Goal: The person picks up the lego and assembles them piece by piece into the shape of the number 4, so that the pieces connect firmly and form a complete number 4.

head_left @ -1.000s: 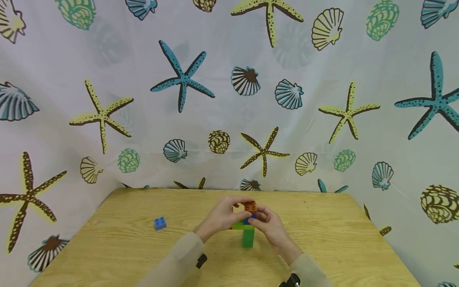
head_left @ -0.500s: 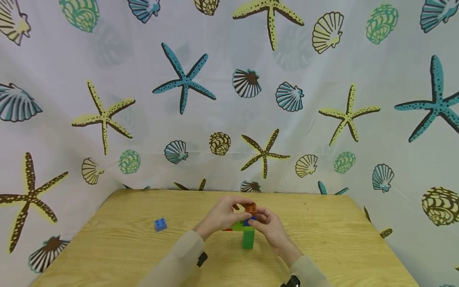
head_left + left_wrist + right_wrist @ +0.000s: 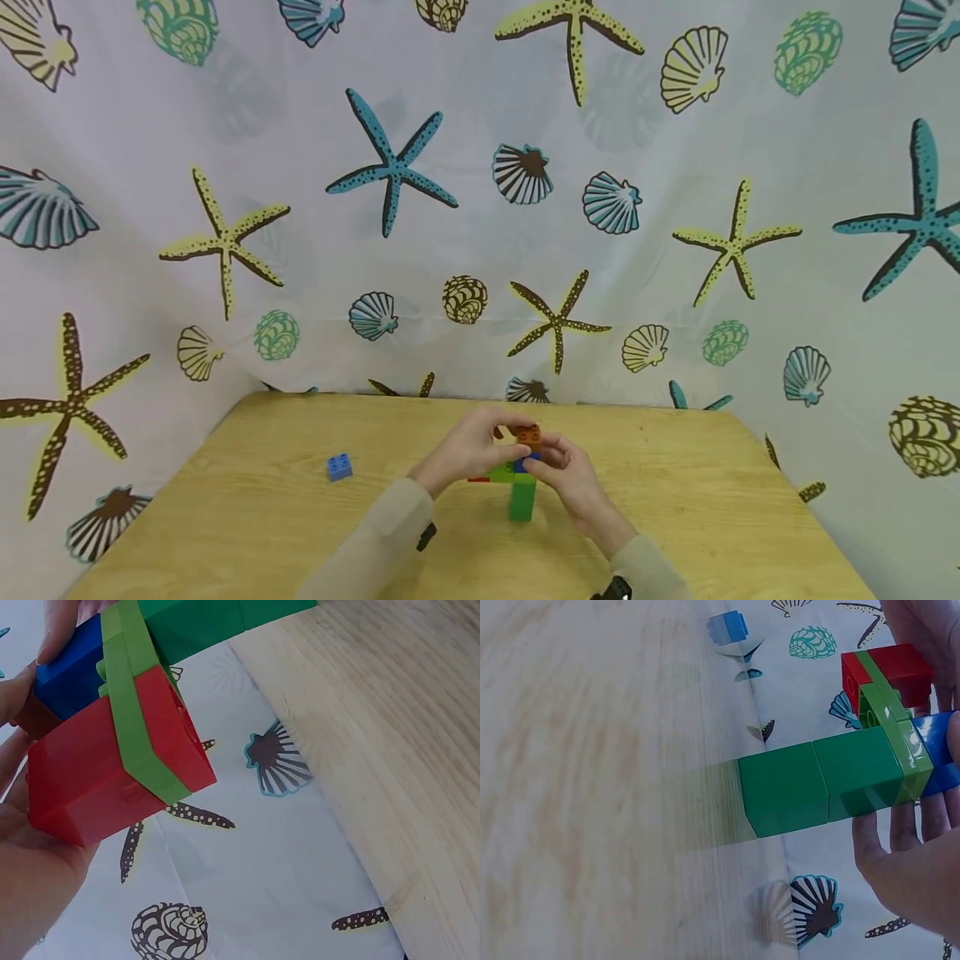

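Note:
A toy brick structure stands upright on the table between both hands. Its leg is two stacked green bricks (image 3: 821,784), with a lime plate (image 3: 135,712) across the top. The plate's left end has a red brick (image 3: 82,772) above it and another red brick (image 3: 172,727) below. Over the leg sits a blue brick (image 3: 527,464), topped by an orange brick (image 3: 529,438). My left hand (image 3: 467,450) pinches the orange brick between thumb and fingers, its palm close to the upper red brick. From the right, my right hand (image 3: 576,485) grips the blue brick; some fingers are hidden.
A loose light-blue brick (image 3: 339,467) lies on the wooden table (image 3: 262,525), well left of the structure. A white cloth (image 3: 420,358) printed with shells and starfish hangs behind and along both sides of the table.

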`<state>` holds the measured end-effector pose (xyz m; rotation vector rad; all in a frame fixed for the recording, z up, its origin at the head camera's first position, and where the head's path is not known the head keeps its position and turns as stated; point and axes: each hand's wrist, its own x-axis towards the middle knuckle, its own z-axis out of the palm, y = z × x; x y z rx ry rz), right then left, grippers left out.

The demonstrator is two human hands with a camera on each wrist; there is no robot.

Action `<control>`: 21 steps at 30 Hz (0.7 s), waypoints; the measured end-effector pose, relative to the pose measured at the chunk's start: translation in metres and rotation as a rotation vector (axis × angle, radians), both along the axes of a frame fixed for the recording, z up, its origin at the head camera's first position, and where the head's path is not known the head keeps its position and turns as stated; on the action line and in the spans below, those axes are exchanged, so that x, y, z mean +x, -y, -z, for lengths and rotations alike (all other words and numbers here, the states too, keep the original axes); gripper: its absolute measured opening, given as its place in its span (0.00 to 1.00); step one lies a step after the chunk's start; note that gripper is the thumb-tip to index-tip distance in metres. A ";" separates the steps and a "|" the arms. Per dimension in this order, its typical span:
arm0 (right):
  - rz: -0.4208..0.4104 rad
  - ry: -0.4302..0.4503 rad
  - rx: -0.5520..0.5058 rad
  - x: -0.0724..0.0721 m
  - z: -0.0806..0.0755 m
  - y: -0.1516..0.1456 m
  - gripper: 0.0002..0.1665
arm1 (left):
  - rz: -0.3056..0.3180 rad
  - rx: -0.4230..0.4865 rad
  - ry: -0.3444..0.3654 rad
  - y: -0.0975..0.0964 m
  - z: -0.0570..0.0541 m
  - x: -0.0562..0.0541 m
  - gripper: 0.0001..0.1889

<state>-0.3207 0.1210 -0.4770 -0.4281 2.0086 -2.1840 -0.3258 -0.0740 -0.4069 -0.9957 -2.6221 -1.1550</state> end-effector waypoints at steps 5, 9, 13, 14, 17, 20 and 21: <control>0.006 -0.001 0.001 0.000 -0.002 0.001 0.27 | 0.017 0.003 -0.026 0.001 -0.003 0.002 0.17; 0.007 0.015 0.004 0.000 0.000 0.000 0.26 | 0.031 0.021 0.001 0.001 0.000 0.000 0.18; 0.007 0.002 0.005 0.000 0.000 -0.001 0.25 | 0.039 0.038 -0.014 0.002 0.002 0.000 0.19; 0.007 0.000 0.004 0.000 -0.001 0.000 0.25 | 0.041 0.041 -0.022 0.002 0.002 -0.001 0.19; -0.002 -0.007 -0.001 0.000 -0.002 0.000 0.26 | 0.047 0.045 -0.044 0.002 0.003 0.000 0.18; -0.004 -0.001 -0.002 0.000 -0.002 0.000 0.26 | 0.047 0.044 -0.054 0.004 0.005 0.000 0.19; -0.003 0.001 -0.003 -0.001 -0.001 0.000 0.26 | 0.041 0.052 -0.047 0.004 0.005 0.000 0.20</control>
